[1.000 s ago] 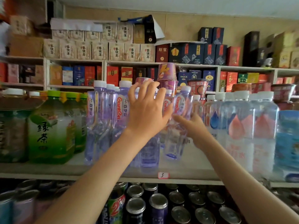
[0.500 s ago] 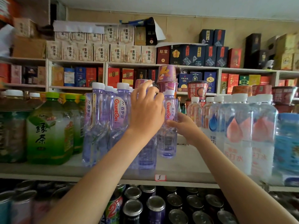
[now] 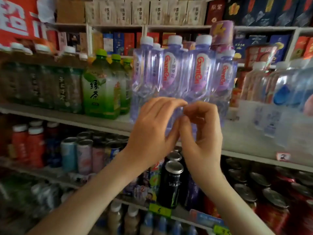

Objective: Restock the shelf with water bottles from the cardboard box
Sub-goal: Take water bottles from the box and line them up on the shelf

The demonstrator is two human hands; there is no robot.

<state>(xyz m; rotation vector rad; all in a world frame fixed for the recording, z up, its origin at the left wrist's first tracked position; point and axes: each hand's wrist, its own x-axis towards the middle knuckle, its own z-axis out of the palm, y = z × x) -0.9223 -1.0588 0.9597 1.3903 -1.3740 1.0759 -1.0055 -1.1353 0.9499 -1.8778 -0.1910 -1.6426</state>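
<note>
Shop shelf | purple bottles stand upright on it, bare gap to their right | left hand, right hand close together before bottle bases, fingers loosely curled, seemingly empty | box unseen; restock likely partway

Lilac water bottles, white caps, red lettering.
</note>
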